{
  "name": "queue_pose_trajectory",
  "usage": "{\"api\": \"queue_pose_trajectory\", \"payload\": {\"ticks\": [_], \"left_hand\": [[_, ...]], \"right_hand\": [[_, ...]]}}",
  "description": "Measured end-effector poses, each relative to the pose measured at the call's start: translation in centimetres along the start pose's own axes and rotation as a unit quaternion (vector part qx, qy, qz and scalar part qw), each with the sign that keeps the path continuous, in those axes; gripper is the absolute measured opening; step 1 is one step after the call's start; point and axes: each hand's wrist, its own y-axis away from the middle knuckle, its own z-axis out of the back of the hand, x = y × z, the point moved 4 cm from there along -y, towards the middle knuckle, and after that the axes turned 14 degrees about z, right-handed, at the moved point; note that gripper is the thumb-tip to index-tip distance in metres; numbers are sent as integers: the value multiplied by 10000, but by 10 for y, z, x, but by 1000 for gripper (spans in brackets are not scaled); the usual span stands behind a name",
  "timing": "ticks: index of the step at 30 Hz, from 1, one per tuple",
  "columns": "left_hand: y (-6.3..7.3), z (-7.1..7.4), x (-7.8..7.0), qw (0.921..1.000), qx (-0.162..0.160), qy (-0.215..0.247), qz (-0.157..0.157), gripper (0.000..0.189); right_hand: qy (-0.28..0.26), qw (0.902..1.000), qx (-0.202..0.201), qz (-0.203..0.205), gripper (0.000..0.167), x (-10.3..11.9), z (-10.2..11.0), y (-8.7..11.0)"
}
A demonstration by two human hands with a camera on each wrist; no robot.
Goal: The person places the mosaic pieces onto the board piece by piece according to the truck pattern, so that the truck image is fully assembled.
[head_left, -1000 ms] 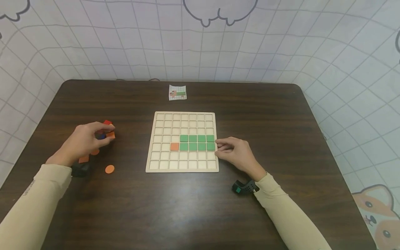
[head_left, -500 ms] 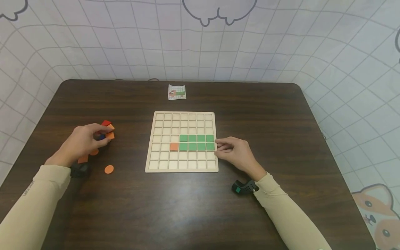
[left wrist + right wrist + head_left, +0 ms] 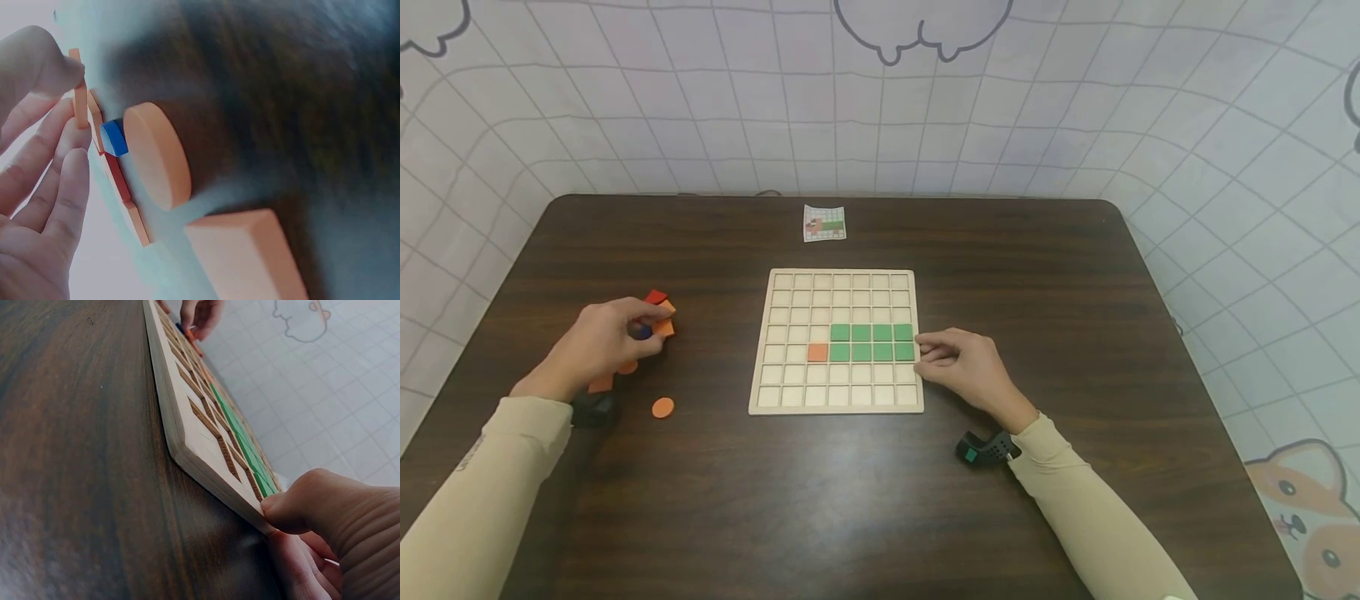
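Observation:
At the left of the table, my left hand (image 3: 597, 340) pinches a thin orange tile (image 3: 80, 103) between thumb and fingertips. Around it lie a blue piece (image 3: 114, 139), a red tile (image 3: 117, 178), an orange disc (image 3: 156, 156) and an orange block (image 3: 240, 250). The pale wooden grid board (image 3: 797, 396) lies in the middle, with two rows of green tiles (image 3: 862, 342) and one orange square tile (image 3: 817, 352) in its cells. My right hand (image 3: 964, 365) grips the board's right rim, thumb tip on the edge and the other fingers curled beside it.
A small printed card (image 3: 824, 224) with a coloured grid picture lies behind the board. One orange disc (image 3: 662, 407) sits apart, nearer the front. A black wrist strap (image 3: 988, 450) is on the right arm. A white gridded cloth (image 3: 880, 125) hangs behind the table.
Both hands stay almost where they were, the left over the loose pieces and the right at the board's rim. The tiles on the board are the same.

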Motion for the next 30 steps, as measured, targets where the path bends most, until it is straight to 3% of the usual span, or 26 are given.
{"api": "queue_pose_trajectory", "payload": {"ticks": [9,16,30], "left_hand": [[3,-1,-14,9988,-307,-52,-387,37],[4,-7,-34,9977,-184,-160,-634,35],[2,-14,-72,9946,-168,57,-1024,31]], "right_hand": [[20,10000,35,-14,38,1,1,-1],[11,10000,63,-32,38,0,1,0],[-19,10000,81,5,39,0,1,1]]}}
